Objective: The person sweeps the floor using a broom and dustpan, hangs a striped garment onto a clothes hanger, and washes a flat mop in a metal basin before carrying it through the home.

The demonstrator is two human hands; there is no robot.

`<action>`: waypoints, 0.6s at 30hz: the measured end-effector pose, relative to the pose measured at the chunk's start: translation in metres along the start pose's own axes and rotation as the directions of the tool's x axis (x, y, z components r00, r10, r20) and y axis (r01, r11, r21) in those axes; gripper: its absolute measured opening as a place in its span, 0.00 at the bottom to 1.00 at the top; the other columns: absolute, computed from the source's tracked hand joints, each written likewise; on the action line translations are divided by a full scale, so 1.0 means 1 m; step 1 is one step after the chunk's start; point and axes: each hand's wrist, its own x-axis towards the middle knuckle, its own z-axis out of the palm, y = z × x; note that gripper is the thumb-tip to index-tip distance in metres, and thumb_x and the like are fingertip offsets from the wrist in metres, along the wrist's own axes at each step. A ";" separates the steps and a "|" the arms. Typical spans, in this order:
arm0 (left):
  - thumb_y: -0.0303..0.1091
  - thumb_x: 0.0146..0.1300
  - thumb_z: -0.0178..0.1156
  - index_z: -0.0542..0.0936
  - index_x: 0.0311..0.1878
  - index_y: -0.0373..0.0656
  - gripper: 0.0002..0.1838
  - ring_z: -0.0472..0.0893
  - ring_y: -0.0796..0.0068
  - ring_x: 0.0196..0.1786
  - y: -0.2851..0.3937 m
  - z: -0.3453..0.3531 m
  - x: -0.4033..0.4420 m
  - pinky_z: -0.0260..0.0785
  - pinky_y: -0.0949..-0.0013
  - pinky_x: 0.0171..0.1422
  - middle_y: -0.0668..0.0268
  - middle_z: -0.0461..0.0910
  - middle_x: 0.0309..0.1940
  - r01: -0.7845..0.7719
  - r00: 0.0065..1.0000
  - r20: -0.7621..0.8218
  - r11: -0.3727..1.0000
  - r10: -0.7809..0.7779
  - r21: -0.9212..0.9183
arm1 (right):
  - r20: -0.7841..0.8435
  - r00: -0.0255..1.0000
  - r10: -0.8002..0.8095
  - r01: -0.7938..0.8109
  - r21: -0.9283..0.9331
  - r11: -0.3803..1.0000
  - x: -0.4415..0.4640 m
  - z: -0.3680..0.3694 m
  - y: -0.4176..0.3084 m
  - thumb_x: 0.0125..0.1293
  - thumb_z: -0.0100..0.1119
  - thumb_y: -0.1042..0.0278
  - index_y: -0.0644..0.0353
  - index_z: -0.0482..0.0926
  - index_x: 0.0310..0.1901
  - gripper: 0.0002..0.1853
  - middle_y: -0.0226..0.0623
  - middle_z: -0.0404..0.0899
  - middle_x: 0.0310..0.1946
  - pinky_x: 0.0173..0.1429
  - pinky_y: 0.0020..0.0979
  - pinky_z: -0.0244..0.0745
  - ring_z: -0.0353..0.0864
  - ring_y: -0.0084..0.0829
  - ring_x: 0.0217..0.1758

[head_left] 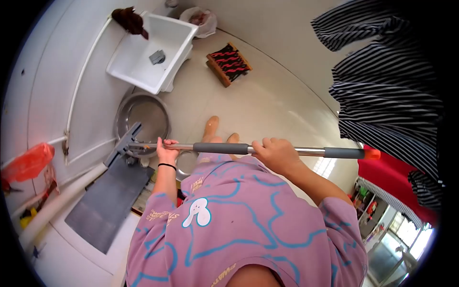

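Note:
A mop with a long metal pole (pixel 311 151), grey foam grips and an orange end cap lies level across the front of my body. Its grey bar-shaped head (pixel 123 144) is at the left, above the rim of a round metal basin (pixel 165 111). My left hand (pixel 167 152), a black band at its wrist, is closed round the bare pole close to the head. Further right, my right hand (pixel 278 155) grips the pole just past the middle grey sleeve. The underside of the mop head is hidden.
A white sink (pixel 178 53) with a grey cloth inside stands beyond the basin. Further items are a woven stool (pixel 229 64), a bagged bin (pixel 203 24), a grey board (pixel 111 205) at left, a red plastic bag (pixel 31 162) and striped clothes (pixel 382 91) hanging at right.

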 end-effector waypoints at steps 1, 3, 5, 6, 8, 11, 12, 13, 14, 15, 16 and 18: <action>0.50 0.65 0.54 0.66 0.24 0.48 0.19 0.66 0.79 0.17 0.005 -0.005 0.010 0.65 0.69 0.28 0.75 0.65 0.13 -0.023 0.999 -0.030 0.999 0.024 0.036 | 0.008 1.000 0.004 -0.004 0.013 1.000 0.001 0.003 -0.003 0.56 0.60 0.57 0.54 0.73 0.32 0.11 0.31 0.71 0.19 0.22 0.32 0.69 0.75 0.31 0.21; 0.50 0.66 0.52 0.65 0.23 0.49 0.19 0.66 0.79 0.17 0.002 0.002 0.027 0.65 0.69 0.28 0.75 0.64 0.12 -0.034 0.998 -0.046 0.996 0.038 0.084 | 0.063 0.998 0.030 -0.033 0.047 0.998 0.004 0.010 -0.005 0.56 0.59 0.58 0.55 0.73 0.32 0.11 0.32 0.72 0.20 0.23 0.33 0.70 0.77 0.32 0.23; 0.49 0.67 0.49 0.63 0.21 0.51 0.20 0.64 0.78 0.15 0.001 0.005 0.037 0.64 0.69 0.26 0.76 0.61 0.10 -0.049 0.982 -0.176 0.992 0.069 0.116 | 0.106 0.991 0.082 -0.089 0.060 0.994 0.006 0.006 -0.006 0.56 0.59 0.59 0.56 0.73 0.33 0.11 0.32 0.72 0.20 0.24 0.33 0.71 0.77 0.32 0.24; 0.49 0.67 0.49 0.63 0.21 0.51 0.20 0.64 0.78 0.15 0.002 0.008 0.044 0.64 0.69 0.26 0.76 0.61 0.10 -0.051 0.982 -0.177 0.991 0.072 0.122 | 0.149 0.983 0.111 -0.123 0.077 0.989 0.010 0.006 -0.007 0.55 0.59 0.59 0.56 0.73 0.33 0.11 0.32 0.73 0.21 0.26 0.34 0.72 0.78 0.33 0.25; 0.47 0.68 0.48 0.61 0.19 0.52 0.21 0.61 0.78 0.13 0.000 0.009 0.059 0.63 0.69 0.25 0.76 0.60 0.09 -0.073 0.951 -0.281 0.975 0.131 0.207 | 0.218 0.968 0.125 -0.152 0.110 0.982 0.016 0.016 -0.003 0.56 0.59 0.59 0.56 0.73 0.33 0.10 0.32 0.74 0.23 0.27 0.34 0.73 0.78 0.34 0.25; 0.46 0.68 0.48 0.60 0.19 0.51 0.21 0.62 0.76 0.15 -0.008 0.035 0.046 0.62 0.67 0.27 0.75 0.59 0.09 -0.109 0.940 -0.283 0.956 0.188 0.273 | 0.559 0.818 0.140 -0.357 0.300 0.885 0.046 -0.002 0.017 0.56 0.56 0.61 0.58 0.74 0.36 0.11 0.35 0.78 0.28 0.32 0.37 0.74 0.79 0.37 0.30; 0.46 0.68 0.48 0.60 0.20 0.51 0.21 0.63 0.75 0.16 -0.009 0.043 0.038 0.63 0.67 0.27 0.75 0.59 0.09 -0.130 0.928 -0.288 0.930 0.236 0.344 | 0.780 0.622 0.065 -0.555 0.381 0.739 0.056 -0.014 0.020 0.55 0.55 0.62 0.59 0.76 0.41 0.14 0.39 0.80 0.31 0.36 0.38 0.74 0.80 0.39 0.34; 0.50 0.68 0.47 0.62 0.20 0.50 0.22 0.66 0.72 0.18 0.005 0.036 0.052 0.65 0.65 0.31 0.73 0.61 0.10 -0.125 0.946 -0.240 0.931 0.216 0.344 | 0.781 0.622 0.058 -0.552 0.384 0.740 0.059 -0.019 0.019 0.55 0.55 0.62 0.59 0.76 0.41 0.14 0.39 0.80 0.31 0.36 0.38 0.74 0.80 0.39 0.34; 0.50 0.68 0.47 0.62 0.20 0.50 0.22 0.66 0.72 0.18 0.012 0.032 0.051 0.65 0.65 0.31 0.73 0.61 0.10 -0.131 0.943 -0.247 0.932 0.222 0.338 | 0.787 0.615 0.040 -0.568 0.408 0.715 0.059 -0.023 0.017 0.55 0.53 0.62 0.59 0.76 0.43 0.15 0.41 0.80 0.34 0.39 0.39 0.74 0.80 0.40 0.37; 0.55 0.68 0.45 0.65 0.23 0.49 0.23 0.69 0.69 0.22 0.018 0.035 0.033 0.67 0.64 0.35 0.71 0.66 0.14 -0.095 0.982 -0.127 0.947 0.140 0.308 | 0.793 0.609 0.016 -0.580 0.432 0.691 0.059 -0.028 0.017 0.55 0.52 0.62 0.59 0.76 0.46 0.17 0.44 0.80 0.37 0.42 0.40 0.73 0.80 0.41 0.40; 0.60 0.67 0.43 0.68 0.26 0.47 0.26 0.72 0.67 0.25 0.022 0.044 0.011 0.70 0.63 0.39 0.68 0.70 0.18 -0.057 0.998 0.004 0.957 0.059 0.286 | 0.791 0.612 0.003 -0.570 0.438 0.695 0.062 -0.037 0.018 0.55 0.52 0.62 0.59 0.76 0.46 0.17 0.44 0.80 0.37 0.42 0.40 0.73 0.80 0.41 0.40; 0.70 0.62 0.39 0.70 0.35 0.41 0.35 0.75 0.62 0.33 0.027 0.059 -0.021 0.71 0.60 0.49 0.65 0.75 0.28 -0.097 0.995 0.002 0.944 0.101 0.315 | 0.834 0.552 0.018 -0.652 0.418 0.632 0.068 -0.062 0.024 0.56 0.51 0.61 0.57 0.76 0.48 0.19 0.46 0.79 0.38 0.44 0.39 0.72 0.78 0.42 0.43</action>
